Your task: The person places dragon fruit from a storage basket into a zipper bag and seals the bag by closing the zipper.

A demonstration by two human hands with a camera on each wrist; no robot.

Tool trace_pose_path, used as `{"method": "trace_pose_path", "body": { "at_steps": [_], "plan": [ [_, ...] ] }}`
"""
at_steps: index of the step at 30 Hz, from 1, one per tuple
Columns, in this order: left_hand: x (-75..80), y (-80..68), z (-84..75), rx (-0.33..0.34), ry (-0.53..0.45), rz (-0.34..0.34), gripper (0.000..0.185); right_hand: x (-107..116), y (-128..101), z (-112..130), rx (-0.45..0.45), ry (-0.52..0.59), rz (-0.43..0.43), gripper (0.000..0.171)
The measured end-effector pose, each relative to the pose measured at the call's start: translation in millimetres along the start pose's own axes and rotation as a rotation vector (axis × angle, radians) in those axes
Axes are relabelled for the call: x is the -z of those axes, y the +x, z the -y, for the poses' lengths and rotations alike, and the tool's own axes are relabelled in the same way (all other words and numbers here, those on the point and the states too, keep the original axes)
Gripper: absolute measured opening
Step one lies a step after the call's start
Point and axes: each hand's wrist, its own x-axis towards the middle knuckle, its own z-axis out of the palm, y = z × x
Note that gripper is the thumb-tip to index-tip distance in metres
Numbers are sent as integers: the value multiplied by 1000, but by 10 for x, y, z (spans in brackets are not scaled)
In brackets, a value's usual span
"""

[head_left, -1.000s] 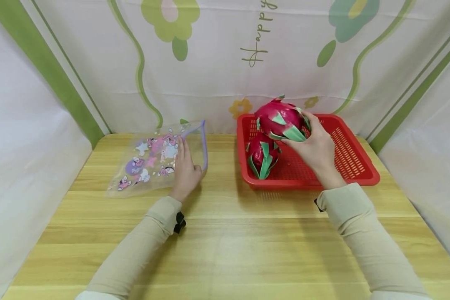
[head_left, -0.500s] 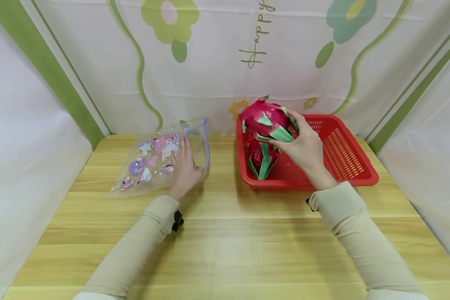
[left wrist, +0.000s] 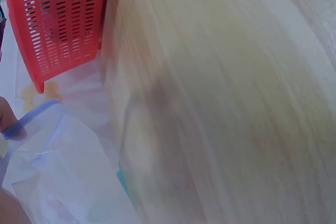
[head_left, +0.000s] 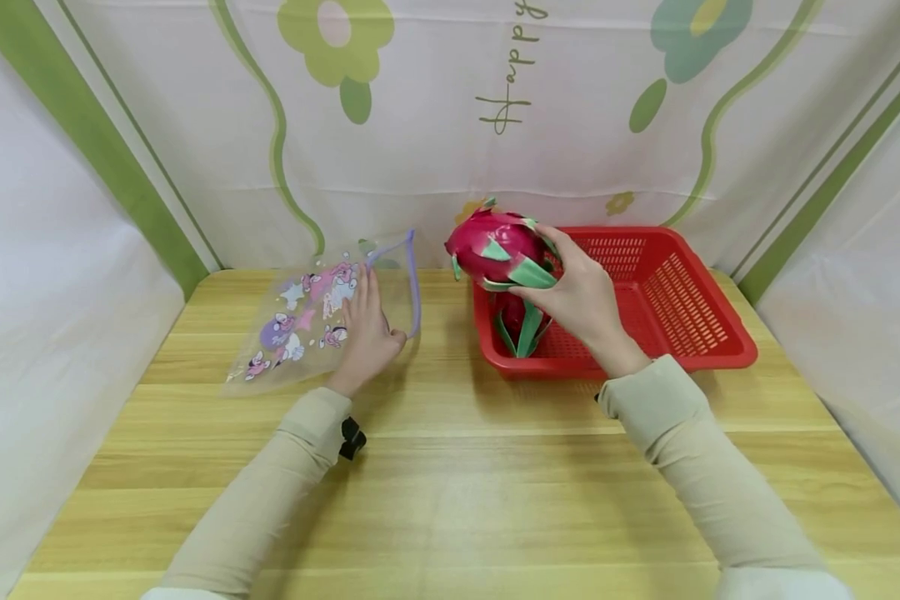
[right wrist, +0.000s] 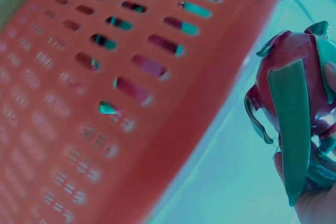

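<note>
My right hand [head_left: 573,296] grips a pink dragon fruit [head_left: 492,246] with green scales, held in the air over the left rim of the red basket [head_left: 675,287]. The same dragon fruit [right wrist: 294,108] fills the right side of the right wrist view. A second dragon fruit [head_left: 522,321] lies in the basket's left front corner. My left hand [head_left: 363,333] holds the purple-edged mouth of a clear printed zip bag [head_left: 307,321] on the table, thumb at the rim. The bag's purple rim [left wrist: 31,116] shows in the left wrist view.
A wooden table [head_left: 450,483] carries everything. White cloth walls with green flower print close in the back and both sides. The basket's slotted wall [left wrist: 58,19] is near the bag mouth. A gap of bare table separates bag and basket.
My right hand has carried the dragon fruit leftward from above the basket's middle to its left rim, nearer the bag. My left hand has stayed at the bag's mouth.
</note>
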Motion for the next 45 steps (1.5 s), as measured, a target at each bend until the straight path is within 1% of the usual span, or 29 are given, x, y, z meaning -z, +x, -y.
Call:
{"method": "trace_pose_path", "body": {
  "at_steps": [5, 13, 23, 29, 32, 35, 37, 39, 42, 45],
  "plan": [
    [21, 9, -21, -18, -10, 3, 103, -59, 31, 105, 38, 4, 38, 80],
    [89, 5, -86, -30, -90, 22, 107, -166, 33, 226, 96, 19, 79, 80],
    [151, 8, -120, -96, -161, -10, 105, -286, 17, 292, 153, 36, 112, 81],
    [153, -2, -143, -120, -171, 33, 106, -320, 32, 349, 176, 33, 134, 81],
    [154, -13, -180, -134, -198, 64, 106, -338, 38, 367, 189, 19, 148, 81],
    [166, -19, -228, -109, -253, 97, 106, -362, 37, 364, 194, -15, 163, 82],
    [180, -17, -267, -77, -302, 114, 105, -375, 33, 359, 200, -47, 170, 84],
    [197, -15, -306, -36, -350, 123, 104, -384, 30, 350, 207, -66, 180, 86],
    [219, -11, -353, 1, -411, 124, 103, -398, 29, 334, 238, -76, 188, 84],
    [229, -5, -373, 13, -449, 126, 101, -421, 34, 314, 277, -85, 199, 80]
  ]
}}
